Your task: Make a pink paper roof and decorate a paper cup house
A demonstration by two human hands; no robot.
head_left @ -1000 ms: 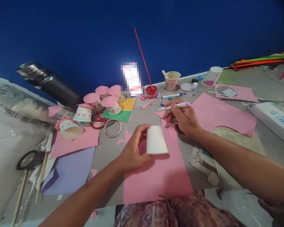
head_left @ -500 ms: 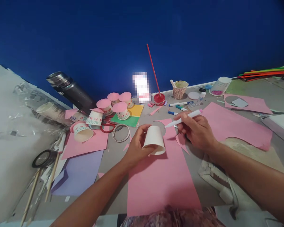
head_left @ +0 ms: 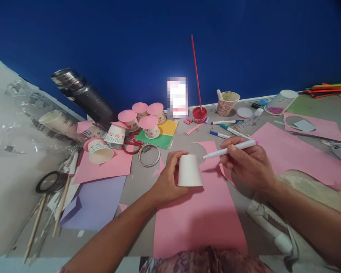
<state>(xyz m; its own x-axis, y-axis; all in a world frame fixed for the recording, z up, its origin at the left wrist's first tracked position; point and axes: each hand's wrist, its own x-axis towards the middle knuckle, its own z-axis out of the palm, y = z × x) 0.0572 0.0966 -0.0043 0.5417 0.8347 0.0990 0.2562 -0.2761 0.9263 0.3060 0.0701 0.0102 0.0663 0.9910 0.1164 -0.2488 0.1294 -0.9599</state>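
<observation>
A plain white paper cup [head_left: 190, 171], upside down, is gripped from its left side by my left hand [head_left: 170, 178]. It is over a sheet of pink paper [head_left: 199, 223]. My right hand [head_left: 248, 163] pinches a white marker with a pink end [head_left: 230, 149]. The marker's tip points left, close to the cup's upper right side; whether it touches the cup I cannot tell. Behind my left hand stand several small cups with pink paper discs on top [head_left: 148, 122] and drawn red and green patterns. One decorated cup [head_left: 100, 153] lies on its side.
A black flask [head_left: 85, 96] leans at the left beside stacked paper cups [head_left: 58, 123]. Red scissors [head_left: 132, 147] and a tape roll [head_left: 149, 155] lie near my left hand. Markers [head_left: 220, 134], a red pot with a stick [head_left: 199, 115] and a patterned cup [head_left: 227, 106] are at the back.
The white cup has been tilted so its open underside no longer shows. The marker is still in my right hand near the cup. The whole view has shifted slightly.
</observation>
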